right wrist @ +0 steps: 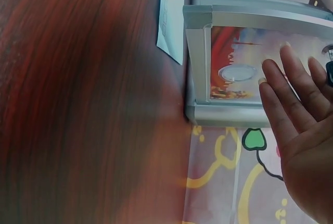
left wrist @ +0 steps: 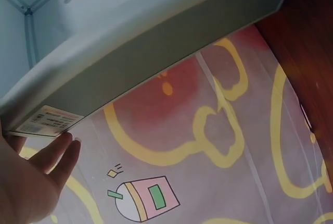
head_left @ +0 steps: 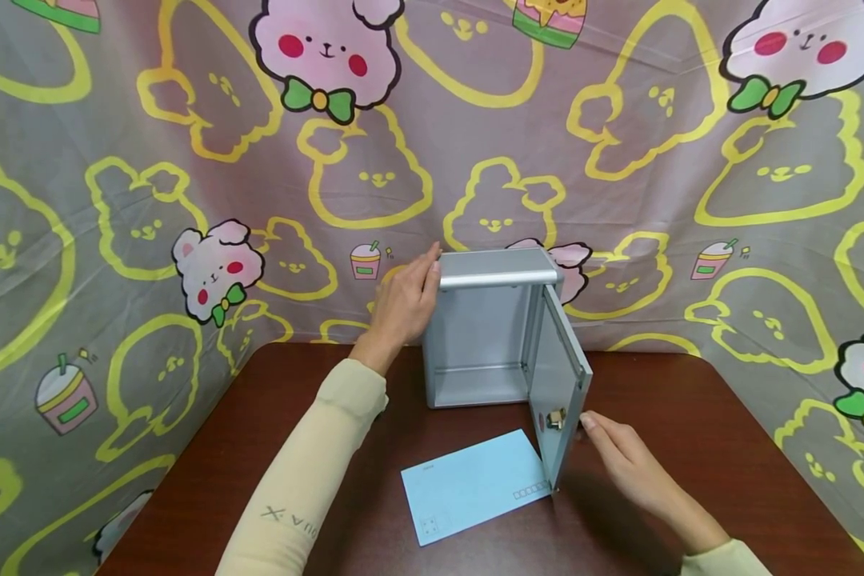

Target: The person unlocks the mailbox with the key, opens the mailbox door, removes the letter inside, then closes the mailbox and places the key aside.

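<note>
While the left hand (head_left: 409, 298), fingers straight, rests at the ten-o'clock corner of the metal box (head_left: 497, 272), the right hand (head_left: 630, 460) meets a small dark piece (head_left: 582, 430) beside the five-o'clock door (head_left: 558, 384); whether that grip pinches, I cannot tell. The swung-out door partly screens the blue envelope (head_left: 475, 486), at six on the tabletop (head_left: 259, 424). Patterned cloth (head_left: 403, 206) hangs at twelve.

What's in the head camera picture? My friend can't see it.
A grey box stands with its door open on a brown table. Someone's left hand touches the box's upper left edge; their right hand is at the door's outer side. A blue envelope lies in front.
</note>
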`<state>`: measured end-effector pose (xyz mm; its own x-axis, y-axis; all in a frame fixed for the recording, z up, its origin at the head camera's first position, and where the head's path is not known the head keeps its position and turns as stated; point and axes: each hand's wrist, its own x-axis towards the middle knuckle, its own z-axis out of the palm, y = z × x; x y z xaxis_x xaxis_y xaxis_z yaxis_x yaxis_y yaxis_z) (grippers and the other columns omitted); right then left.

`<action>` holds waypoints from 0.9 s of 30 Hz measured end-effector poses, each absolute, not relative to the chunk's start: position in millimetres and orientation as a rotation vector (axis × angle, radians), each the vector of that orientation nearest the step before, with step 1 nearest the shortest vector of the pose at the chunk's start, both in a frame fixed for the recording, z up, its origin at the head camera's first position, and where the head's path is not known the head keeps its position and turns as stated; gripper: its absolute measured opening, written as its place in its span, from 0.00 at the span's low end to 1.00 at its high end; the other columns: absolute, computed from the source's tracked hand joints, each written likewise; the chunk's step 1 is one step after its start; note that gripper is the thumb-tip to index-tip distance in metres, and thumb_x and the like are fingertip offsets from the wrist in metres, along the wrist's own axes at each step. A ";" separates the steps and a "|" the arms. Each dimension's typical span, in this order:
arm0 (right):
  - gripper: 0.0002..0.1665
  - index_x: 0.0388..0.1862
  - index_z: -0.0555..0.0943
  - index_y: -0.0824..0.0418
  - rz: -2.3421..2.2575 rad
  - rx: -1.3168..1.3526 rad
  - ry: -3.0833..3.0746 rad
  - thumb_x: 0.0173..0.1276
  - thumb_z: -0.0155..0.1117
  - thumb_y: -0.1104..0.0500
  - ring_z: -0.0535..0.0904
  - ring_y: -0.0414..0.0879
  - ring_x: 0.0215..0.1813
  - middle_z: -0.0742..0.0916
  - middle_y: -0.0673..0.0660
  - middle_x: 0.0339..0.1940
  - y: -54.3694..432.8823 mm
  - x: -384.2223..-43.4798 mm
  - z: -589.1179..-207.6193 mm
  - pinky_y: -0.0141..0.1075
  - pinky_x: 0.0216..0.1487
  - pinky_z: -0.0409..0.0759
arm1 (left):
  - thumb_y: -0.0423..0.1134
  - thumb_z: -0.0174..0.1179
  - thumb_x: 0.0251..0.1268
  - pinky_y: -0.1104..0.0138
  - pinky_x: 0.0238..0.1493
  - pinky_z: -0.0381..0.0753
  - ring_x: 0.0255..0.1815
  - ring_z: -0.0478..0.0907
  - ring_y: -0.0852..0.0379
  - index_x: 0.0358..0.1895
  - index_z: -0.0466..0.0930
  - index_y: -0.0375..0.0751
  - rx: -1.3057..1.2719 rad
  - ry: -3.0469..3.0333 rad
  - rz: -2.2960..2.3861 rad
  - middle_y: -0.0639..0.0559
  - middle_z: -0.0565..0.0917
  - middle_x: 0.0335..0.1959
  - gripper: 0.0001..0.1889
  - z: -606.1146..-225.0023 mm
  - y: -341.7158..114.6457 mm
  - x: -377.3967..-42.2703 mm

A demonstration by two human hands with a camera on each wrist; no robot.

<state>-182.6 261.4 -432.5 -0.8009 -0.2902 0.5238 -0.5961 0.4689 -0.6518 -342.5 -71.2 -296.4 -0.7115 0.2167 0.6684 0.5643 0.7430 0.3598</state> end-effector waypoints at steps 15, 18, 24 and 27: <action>0.19 0.55 0.83 0.66 1.257 0.739 -2.410 0.83 0.42 0.68 0.84 0.35 0.47 0.89 0.49 0.46 260.1 -182.1 -433.0 0.28 0.50 0.82 | 0.51 0.35 0.83 0.48 0.58 0.81 0.66 0.78 0.48 0.72 0.76 0.50 -0.594 -2.295 -0.610 0.60 0.77 0.70 0.27 -297.7 -73.4 -346.0; 0.19 0.54 0.83 0.66 1.263 0.744 -2.404 0.83 0.43 0.68 0.83 0.35 0.47 0.89 0.49 0.45 259.4 -182.0 -433.5 0.27 0.51 0.82 | 0.50 0.35 0.83 0.49 0.56 0.81 0.65 0.79 0.48 0.70 0.78 0.49 -0.599 -2.288 -0.599 0.61 0.77 0.70 0.27 -297.2 -73.3 -346.5; 0.18 0.55 0.82 0.68 1.270 0.753 -2.395 0.83 0.43 0.69 0.84 0.35 0.46 0.89 0.49 0.45 258.2 -182.5 -435.0 0.27 0.50 0.82 | 0.48 0.36 0.83 0.50 0.57 0.81 0.64 0.80 0.47 0.68 0.80 0.47 -0.610 -2.278 -0.587 0.59 0.78 0.69 0.26 -295.6 -72.7 -347.0; 0.18 0.53 0.83 0.67 1.273 0.771 -2.379 0.82 0.43 0.70 0.84 0.37 0.44 0.89 0.48 0.42 256.7 -183.3 -435.4 0.27 0.48 0.82 | 0.48 0.36 0.83 0.50 0.58 0.80 0.64 0.80 0.47 0.68 0.80 0.46 -0.608 -2.278 -0.580 0.58 0.79 0.69 0.26 -295.8 -72.7 -347.4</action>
<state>-183.3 256.7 -435.4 -0.7976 -0.3036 0.5212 -0.6021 0.4529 -0.6575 -347.4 -72.7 -295.8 -0.6461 0.2562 0.7190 0.5686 0.7900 0.2295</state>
